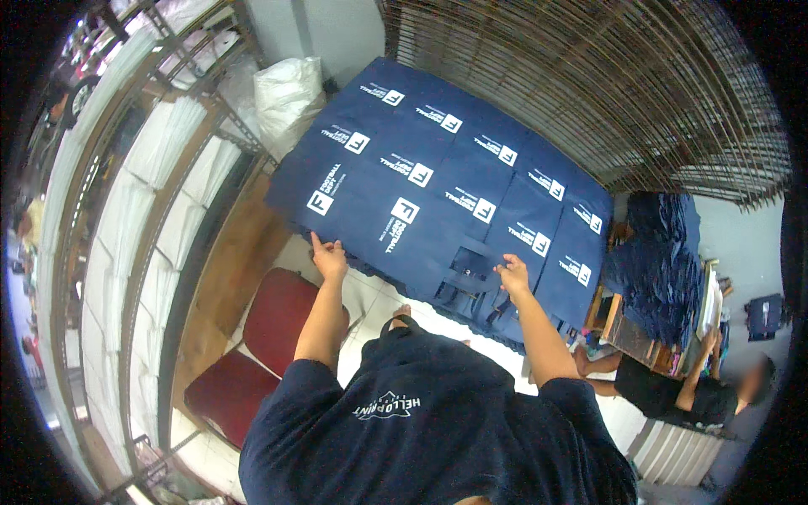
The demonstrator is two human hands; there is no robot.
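Note:
Navy printed fabric pieces (438, 198) lie in overlapping rows across a large table, each with a white square logo and lettering. At the near left edge of this cloth is my left hand (330, 259), index finger stretched out and the others loosely bent. My right hand (512, 276) is over the near right part, fingers apart and partly curled, beside a dark rectangular patch (471, 264) in the cloth. Whether either hand touches the fabric is hard to tell. No held thing shows in either hand.
Two dark red chair seats (273, 316) stand at my left by a wooden board. White stacks fill the racks (160, 143) farther left; a white sack (288, 97) is behind. Wire racks (581, 76) rise beyond the table. A person (673, 391) works at right near piled navy cloth (661, 261).

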